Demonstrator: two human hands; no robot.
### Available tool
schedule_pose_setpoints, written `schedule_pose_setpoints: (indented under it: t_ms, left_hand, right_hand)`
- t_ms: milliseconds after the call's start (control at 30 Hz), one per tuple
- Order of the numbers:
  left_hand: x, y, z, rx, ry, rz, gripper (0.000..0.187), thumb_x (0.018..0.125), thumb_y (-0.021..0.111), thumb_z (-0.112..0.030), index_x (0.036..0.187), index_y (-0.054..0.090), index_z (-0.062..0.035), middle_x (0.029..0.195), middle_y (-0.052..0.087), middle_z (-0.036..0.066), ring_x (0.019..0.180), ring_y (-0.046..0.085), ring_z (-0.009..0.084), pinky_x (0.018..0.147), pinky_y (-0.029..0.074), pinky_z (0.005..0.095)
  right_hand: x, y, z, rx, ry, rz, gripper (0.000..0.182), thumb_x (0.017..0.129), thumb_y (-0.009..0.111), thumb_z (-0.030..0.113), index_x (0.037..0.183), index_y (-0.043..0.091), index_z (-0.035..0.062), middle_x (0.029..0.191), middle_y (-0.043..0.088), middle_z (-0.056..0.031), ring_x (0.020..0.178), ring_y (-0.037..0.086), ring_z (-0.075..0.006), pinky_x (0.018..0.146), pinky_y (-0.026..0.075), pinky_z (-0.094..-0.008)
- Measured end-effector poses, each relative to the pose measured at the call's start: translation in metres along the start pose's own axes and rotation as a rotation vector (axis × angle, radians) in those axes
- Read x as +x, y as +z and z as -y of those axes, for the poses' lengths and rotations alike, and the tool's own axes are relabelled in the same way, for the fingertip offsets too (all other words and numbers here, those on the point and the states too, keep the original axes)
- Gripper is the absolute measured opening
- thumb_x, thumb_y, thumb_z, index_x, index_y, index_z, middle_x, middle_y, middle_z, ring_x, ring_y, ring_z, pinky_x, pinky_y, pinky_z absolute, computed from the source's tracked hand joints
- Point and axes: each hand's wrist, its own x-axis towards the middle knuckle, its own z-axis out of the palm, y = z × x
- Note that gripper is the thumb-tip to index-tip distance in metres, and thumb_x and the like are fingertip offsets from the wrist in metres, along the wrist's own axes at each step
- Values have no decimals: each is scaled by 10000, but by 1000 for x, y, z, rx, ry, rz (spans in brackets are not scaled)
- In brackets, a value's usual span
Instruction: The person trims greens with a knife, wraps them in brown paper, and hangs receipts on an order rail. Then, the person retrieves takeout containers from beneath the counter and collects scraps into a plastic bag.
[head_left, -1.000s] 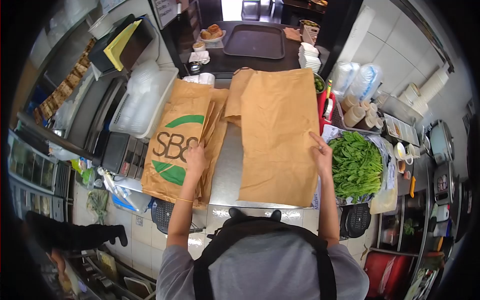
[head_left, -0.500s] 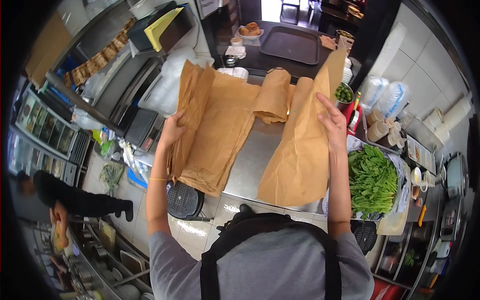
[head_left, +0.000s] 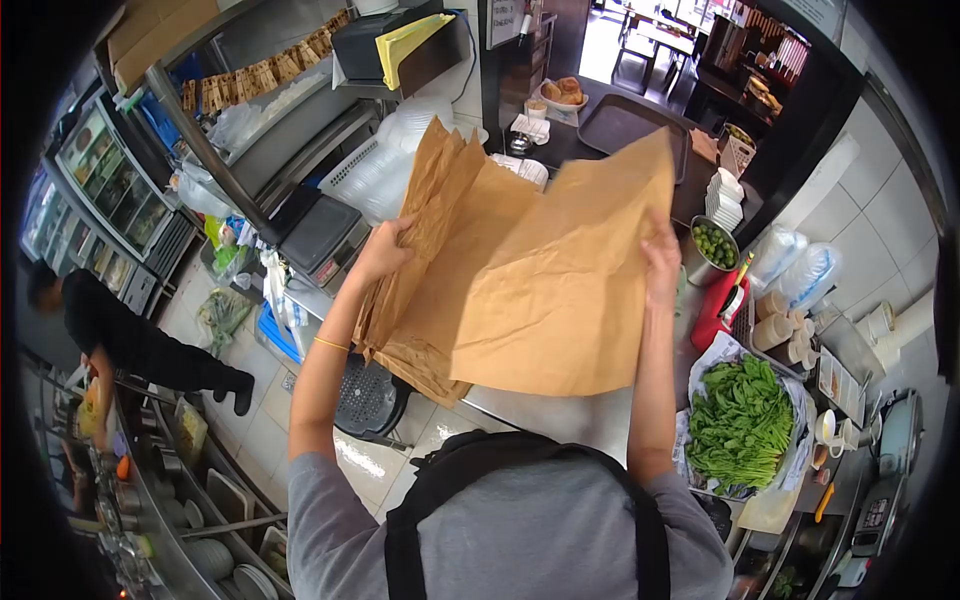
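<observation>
My left hand is closed on the left edge of a stack of brown paper sheets, whose upper layers are bent upward. On the right, my right hand pinches the edge of a single large brown paper sheet. That sheet is raised and slopes across the right part of the stack, over the steel counter. Its upper right corner is slightly blurred. Whatever lies on the counter behind the raised sheet is hidden.
Right of the counter sit a tray of leafy greens, a metal pot of small green fruit and stacked cups. A dark tray lies beyond. A stool stands below left; a person in black works far left.
My right hand has swung the single sheet leftward over the stack. It now covers the rolled brown paper seen before. My left hand still grips the stack, and the view has shifted.
</observation>
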Motion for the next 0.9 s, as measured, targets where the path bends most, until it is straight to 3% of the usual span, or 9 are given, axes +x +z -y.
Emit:
schedule_pose_setpoints:
  t_ms: [100, 167, 267, 400, 600, 667, 733, 833, 900]
  left_hand:
    - [-2, -2, -10, -38, -2, 19, 573, 626, 563, 9, 1197, 518, 13, 1057, 609, 223, 1030, 590, 283, 871, 438, 315]
    - [-3, -1, -12, -63, 0, 25, 573, 626, 558, 16, 1198, 520, 5, 1053, 610, 223, 1025, 589, 296, 872, 439, 323]
    - [-2, 13, 6, 75, 117, -108, 574, 627, 545, 34, 1198, 518, -10, 1024, 610, 230, 1009, 573, 346, 865, 442, 366]
    - [-6, 17, -25, 158, 50, -71, 557, 632, 510, 64, 1186, 515, 5, 995, 579, 278, 940, 556, 408, 822, 449, 431]
    - [-9, 59, -31, 291, 87, -18, 503, 680, 524, 24, 1182, 508, -3, 874, 590, 268, 853, 580, 402, 740, 471, 448]
    - [-8, 84, -19, 376, 116, 16, 472, 712, 582, -42, 1176, 504, -4, 915, 587, 244, 814, 589, 403, 725, 491, 430]
    - [-12, 96, -31, 371, 66, 62, 519, 714, 634, -126, 1195, 482, -3, 996, 571, 232, 848, 590, 397, 729, 497, 431]
    - [-16, 102, -34, 414, 0, 123, 724, 665, 726, -291, 1251, 421, 4, 1100, 532, 213, 937, 569, 398, 755, 492, 448]
    - [-20, 105, -49, 441, -85, 68, 820, 627, 756, -280, 1297, 381, 11, 1124, 523, 227, 964, 547, 421, 793, 469, 469]
  right_hand:
    - [-23, -21, -40, -341, 195, 124, 494, 717, 474, -90, 1190, 560, 26, 1253, 533, -70, 1148, 486, -150, 974, 365, -275]
    - [-42, -20, -71, -279, 434, 55, 508, 696, 437, -131, 1162, 578, 15, 1260, 527, -87, 1160, 485, -177, 942, 387, -261]
    - [-60, -9, -100, -472, 482, -29, 545, 678, 418, -145, 1187, 552, -3, 1282, 500, -112, 1196, 450, -197, 961, 361, -256]
    - [-77, 1, -115, -714, 221, -75, 567, 675, 406, -153, 1221, 503, -36, 1302, 457, -145, 1196, 440, -221, 931, 385, -266]
    - [-96, 64, -142, -406, 373, -26, 639, 699, 399, -136, 1325, 394, -10, 1398, 337, -145, 1289, 324, -227, 976, 340, -267]
    - [-96, 86, -179, -510, 326, 107, 534, 834, 460, -9, 1356, 347, 10, 1439, 270, -145, 1314, 275, -241, 1010, 302, -292]
    - [-78, 110, -194, -34, 637, 148, 552, 940, 447, 237, 1410, 227, 47, 1470, 195, -137, 1329, 238, -257, 1035, 269, -332]
    - [-52, 139, -159, 433, 770, 275, 674, 943, 383, 446, 1443, 81, 108, 1467, 191, -126, 1311, 285, -273, 1047, 273, -388]
    - [-49, 142, -136, 328, 832, 276, 758, 917, 365, 530, 1433, -95, 216, 1480, 141, -125, 1302, 289, -315, 1034, 282, -442]
